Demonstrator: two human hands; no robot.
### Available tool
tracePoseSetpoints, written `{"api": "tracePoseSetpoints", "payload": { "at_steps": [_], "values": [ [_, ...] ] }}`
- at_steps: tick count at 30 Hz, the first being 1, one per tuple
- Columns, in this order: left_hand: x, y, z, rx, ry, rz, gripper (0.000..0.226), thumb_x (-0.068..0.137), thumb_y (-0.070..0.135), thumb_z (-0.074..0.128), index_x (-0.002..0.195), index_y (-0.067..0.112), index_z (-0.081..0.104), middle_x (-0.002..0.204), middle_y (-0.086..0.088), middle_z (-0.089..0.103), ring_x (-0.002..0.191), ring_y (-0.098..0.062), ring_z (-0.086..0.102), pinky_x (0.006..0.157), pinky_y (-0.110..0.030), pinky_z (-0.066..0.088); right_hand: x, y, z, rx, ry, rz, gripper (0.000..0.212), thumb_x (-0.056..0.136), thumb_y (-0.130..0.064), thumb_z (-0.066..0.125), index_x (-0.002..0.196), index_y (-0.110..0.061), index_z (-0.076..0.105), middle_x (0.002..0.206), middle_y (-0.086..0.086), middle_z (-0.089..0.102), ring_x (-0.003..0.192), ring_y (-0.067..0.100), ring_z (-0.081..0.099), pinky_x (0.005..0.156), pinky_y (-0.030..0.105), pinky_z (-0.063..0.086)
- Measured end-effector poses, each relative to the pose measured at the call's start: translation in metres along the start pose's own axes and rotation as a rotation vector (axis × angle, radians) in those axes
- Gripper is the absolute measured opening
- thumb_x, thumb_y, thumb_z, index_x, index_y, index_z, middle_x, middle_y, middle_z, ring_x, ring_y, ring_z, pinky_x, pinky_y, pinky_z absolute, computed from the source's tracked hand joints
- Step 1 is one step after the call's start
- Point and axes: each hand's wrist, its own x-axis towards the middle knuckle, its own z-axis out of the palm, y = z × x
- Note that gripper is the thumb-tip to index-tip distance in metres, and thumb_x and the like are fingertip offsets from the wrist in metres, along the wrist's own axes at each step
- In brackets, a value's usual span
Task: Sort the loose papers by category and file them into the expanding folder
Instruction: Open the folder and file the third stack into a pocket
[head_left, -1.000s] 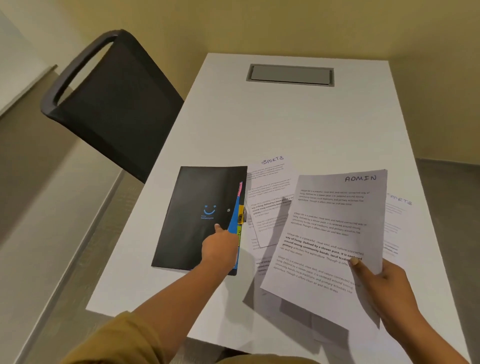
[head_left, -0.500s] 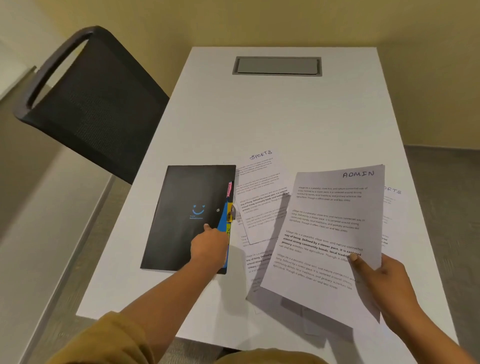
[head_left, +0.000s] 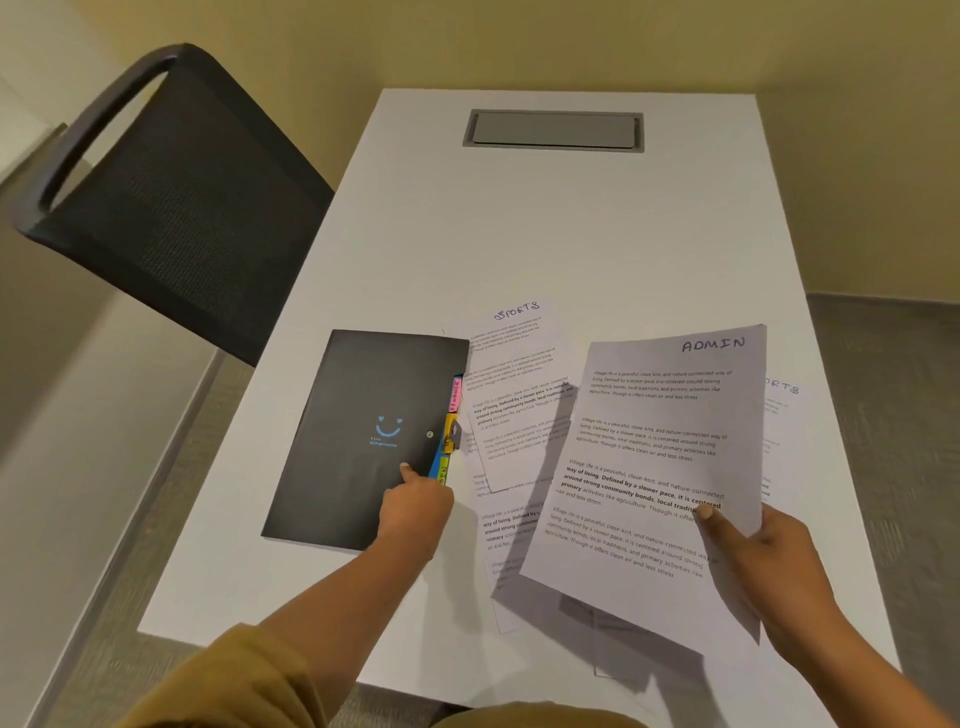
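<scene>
By the black expanding folder's (head_left: 358, 441) coloured tabs (head_left: 451, 415) our left fingers (head_left: 408, 472) press; we should part them for the white ADMIN sheet (head_left: 660, 457) our right fingers (head_left: 714, 522) pinch.

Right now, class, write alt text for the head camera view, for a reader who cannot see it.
A person's right hand holds a sheet headed ADMIN above a white table, while the left hand touches a black expanding folder with its forefinger, beside the coloured tabs. More sheets, one headed SPORTS, lie right of the folder; a black chair stands at left.
</scene>
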Motion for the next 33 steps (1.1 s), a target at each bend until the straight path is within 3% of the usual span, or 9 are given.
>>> {"api": "tracePoseSetpoints", "payload": {
  "at_steps": [3, 5, 8, 13, 17, 20, 25, 29, 33],
  "values": [
    [-0.007, -0.005, -0.013, -0.03, 0.031, -0.024, 0.04, 0.09, 0.007, 0.059, 0.129, 0.011, 0.05, 0.152, -0.03, 0.026, 0.093, -0.026, 0.068, 0.065, -0.03, 0.046, 0.001, -0.001, -0.002, 0.025, 0.012, 0.005, 0.024, 0.093, -0.025, 0.063, 0.111, -0.009, 0.067, 0.098, 0.012, 0.072, 0.087, 0.03, 0.067, 0.076, 0.04, 0.052],
    [-0.013, -0.014, -0.021, -0.039, 0.074, -0.039, 0.041, 0.09, 0.015, 0.062, 0.129, 0.012, 0.05, 0.15, -0.024, 0.034, 0.097, -0.026, 0.066, 0.069, -0.031, 0.05, 0.001, -0.004, -0.002, 0.048, 0.017, 0.001, 0.023, 0.093, -0.025, 0.064, 0.109, -0.009, 0.068, 0.098, 0.013, 0.073, 0.087, 0.03, 0.068, 0.079, 0.043, 0.053],
    [-0.024, -0.032, -0.031, -0.087, 0.136, -0.077, 0.045, 0.088, 0.021, 0.066, 0.128, 0.011, 0.05, 0.13, -0.013, 0.053, 0.099, -0.024, 0.065, 0.072, -0.032, 0.052, 0.001, -0.014, 0.001, 0.078, 0.016, -0.009, 0.027, 0.093, -0.024, 0.064, 0.114, -0.007, 0.068, 0.1, 0.013, 0.073, 0.089, 0.031, 0.068, 0.082, 0.044, 0.053],
    [-0.042, -0.053, -0.048, -0.168, 0.218, -0.149, 0.033, 0.089, 0.02, 0.063, 0.118, 0.008, 0.053, 0.114, -0.009, 0.063, 0.1, -0.025, 0.066, 0.068, -0.028, 0.048, 0.006, -0.048, 0.019, 0.104, -0.007, -0.075, 0.029, 0.092, -0.029, 0.064, 0.115, -0.012, 0.066, 0.099, 0.007, 0.072, 0.088, 0.028, 0.068, 0.076, 0.04, 0.054],
    [-0.05, -0.064, -0.053, -0.246, 0.216, -0.172, 0.026, 0.091, 0.02, 0.061, 0.115, 0.009, 0.057, 0.111, -0.008, 0.067, 0.099, -0.024, 0.067, 0.075, -0.029, 0.053, 0.015, -0.091, 0.042, 0.105, -0.014, -0.152, 0.017, 0.093, -0.026, 0.065, 0.102, -0.013, 0.066, 0.088, 0.0, 0.07, 0.077, 0.02, 0.065, 0.063, 0.032, 0.049],
    [-0.055, -0.071, -0.052, -0.308, 0.248, -0.174, 0.019, 0.091, 0.014, 0.056, 0.109, 0.009, 0.06, 0.106, -0.009, 0.067, 0.095, -0.025, 0.067, 0.07, -0.028, 0.051, 0.02, -0.122, 0.063, 0.09, -0.024, -0.208, 0.01, 0.094, -0.022, 0.064, 0.096, -0.013, 0.066, 0.081, -0.003, 0.067, 0.071, 0.017, 0.063, 0.059, 0.028, 0.046],
    [-0.066, -0.077, -0.044, -0.431, 0.32, -0.141, 0.02, 0.095, 0.02, 0.052, 0.113, 0.012, 0.057, 0.112, -0.008, 0.066, 0.102, -0.024, 0.066, 0.073, -0.027, 0.054, 0.024, -0.156, 0.102, 0.007, -0.003, -0.294, 0.018, 0.096, -0.02, 0.06, 0.108, -0.011, 0.069, 0.093, 0.005, 0.069, 0.071, 0.017, 0.062, 0.055, 0.023, 0.041],
    [-0.069, -0.084, -0.04, -0.487, 0.356, -0.126, 0.019, 0.095, 0.019, 0.048, 0.11, 0.012, 0.059, 0.108, -0.007, 0.067, 0.098, -0.022, 0.066, 0.071, -0.025, 0.05, 0.021, -0.172, 0.13, -0.13, -0.003, -0.339, 0.027, 0.096, -0.021, 0.057, 0.118, -0.007, 0.067, 0.1, 0.007, 0.069, 0.077, 0.024, 0.062, 0.062, 0.027, 0.047],
    [-0.074, -0.092, -0.039, -0.557, 0.437, -0.102, 0.021, 0.098, 0.022, 0.045, 0.109, 0.017, 0.063, 0.105, -0.004, 0.069, 0.091, -0.018, 0.066, 0.067, -0.022, 0.046, 0.009, -0.178, 0.149, -0.231, -0.009, -0.384, 0.009, 0.096, -0.022, 0.055, 0.094, -0.017, 0.063, 0.083, 0.0, 0.063, 0.067, 0.018, 0.061, 0.066, 0.038, 0.058]
  ]
}}
